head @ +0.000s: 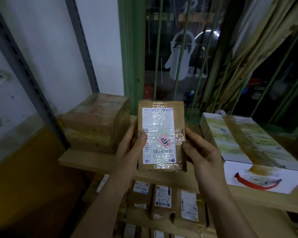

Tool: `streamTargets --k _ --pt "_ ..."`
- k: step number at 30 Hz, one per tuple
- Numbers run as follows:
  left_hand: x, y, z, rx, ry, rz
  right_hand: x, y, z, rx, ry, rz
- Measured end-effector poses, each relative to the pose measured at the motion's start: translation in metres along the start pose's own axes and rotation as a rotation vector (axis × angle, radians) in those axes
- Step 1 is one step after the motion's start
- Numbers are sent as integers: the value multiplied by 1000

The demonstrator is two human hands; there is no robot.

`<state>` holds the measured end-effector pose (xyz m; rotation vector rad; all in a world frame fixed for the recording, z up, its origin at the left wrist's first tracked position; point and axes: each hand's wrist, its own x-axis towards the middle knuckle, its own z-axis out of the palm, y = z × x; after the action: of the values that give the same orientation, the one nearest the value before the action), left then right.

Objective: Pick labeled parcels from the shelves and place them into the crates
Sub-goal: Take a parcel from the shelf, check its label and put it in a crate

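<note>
**Wooden shelf (96, 162) under a barred window, one parcel raised in both hands**

Dim room, white wall, a green-framed window (131, 57) with upright bars and a bunched yellowish curtain (248, 48); the plank shelf runs below the sill.

Both hands hold the small brown parcel (162, 134) off the shelf, over its front edge. The left hand (129, 148) grips the parcel's left side, thumb laid on the front face and fingers hidden behind. The right hand (201, 152) grips the right side the same way, thumb on the edge. They close on its lower half.

The parcel stands on end, long axis running up and down, broad face turned to the person. A white label (157, 134) under shiny tape covers most of that face, with a pink stamp and a barcode toward the bottom.

Left of the parcel, a taped brown box (96, 122) sits on the shelf against grey metal uprights (24, 74). Right of it lies a white box (248, 143) with a red handle (256, 184). Below the parcel, on a lower level, more labelled parcels (162, 198) stand packed side by side.
</note>
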<state>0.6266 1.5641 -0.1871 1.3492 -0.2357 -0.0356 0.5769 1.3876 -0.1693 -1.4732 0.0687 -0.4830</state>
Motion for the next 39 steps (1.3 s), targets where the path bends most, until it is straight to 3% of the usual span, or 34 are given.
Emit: streamTargets --k 9,19,22,26,31,39 --pt "-58 13 -16 -45 252 79 -4 1 2 21 -399 11" --pt "-248 8 -79 55 979 93 -109 32 101 149 -1014 126" --pt "-320 9 -91 65 1130 71 -163 33 130 172 -1199 159" --pt "-409 13 -101 131 1192 -1 -230 32 166 186 -1327 203" --pt "-473 3 -121 159 1268 52 -296 35 212 136 -1449 247" --pt "-556 -23 -226 72 1360 -86 -396 64 295 51 -1591 425"
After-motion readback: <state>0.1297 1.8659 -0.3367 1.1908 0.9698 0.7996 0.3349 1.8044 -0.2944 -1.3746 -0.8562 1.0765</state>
